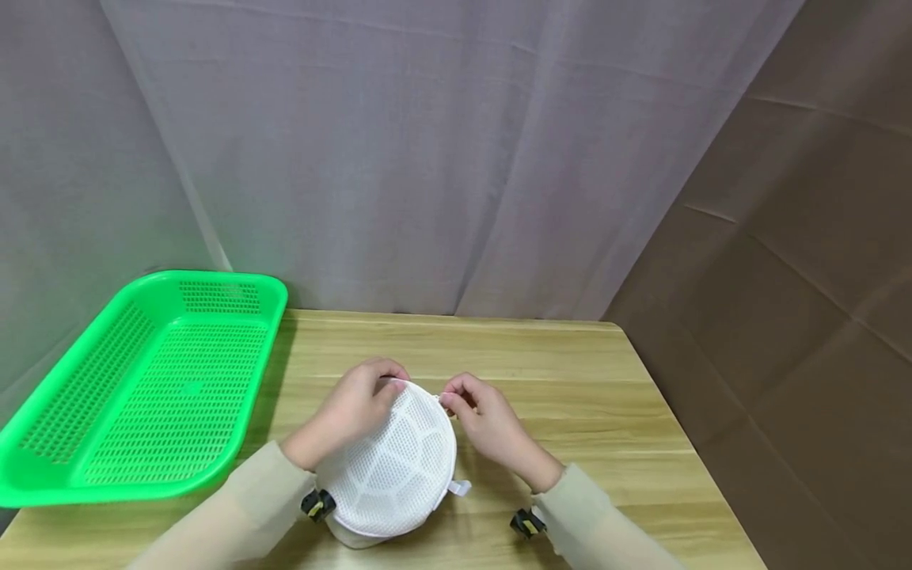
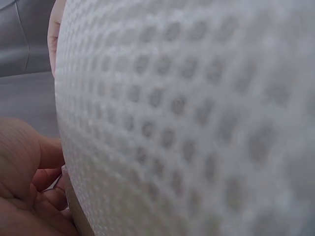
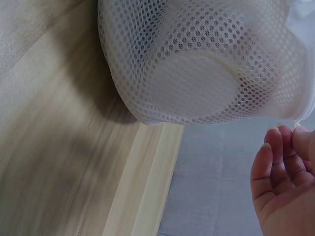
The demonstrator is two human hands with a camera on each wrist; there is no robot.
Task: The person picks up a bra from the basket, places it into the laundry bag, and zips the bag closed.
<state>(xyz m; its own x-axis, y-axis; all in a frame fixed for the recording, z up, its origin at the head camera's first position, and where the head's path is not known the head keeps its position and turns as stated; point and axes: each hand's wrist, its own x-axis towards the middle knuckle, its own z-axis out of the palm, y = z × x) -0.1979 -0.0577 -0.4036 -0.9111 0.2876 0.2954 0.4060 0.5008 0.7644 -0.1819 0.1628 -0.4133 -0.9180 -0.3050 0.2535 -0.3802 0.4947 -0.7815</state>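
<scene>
A round white mesh laundry bag (image 1: 399,467) stands on the table, its lidded top tilted towards me. My left hand (image 1: 359,404) grips the far rim, thumb on top; in the left wrist view the left hand (image 2: 29,187) is beside the mesh (image 2: 162,98), which fills most of that picture. With thumb and forefinger, my right hand (image 1: 488,419) pinches the small zipper pull at the rim's right side. The right wrist view shows the right hand (image 3: 285,182) at the bag's edge. Through the mesh wall (image 3: 133,59) a pale round shape shows; I cannot tell what it is.
A large green plastic basket (image 1: 274,332) with perforated sides stands on the left of the wooden table (image 1: 570,364). Grey cloth (image 1: 399,158) hangs behind the table, brown cloth (image 1: 805,317) on the right. A white fabric tab (image 1: 459,488) sticks out from the bag.
</scene>
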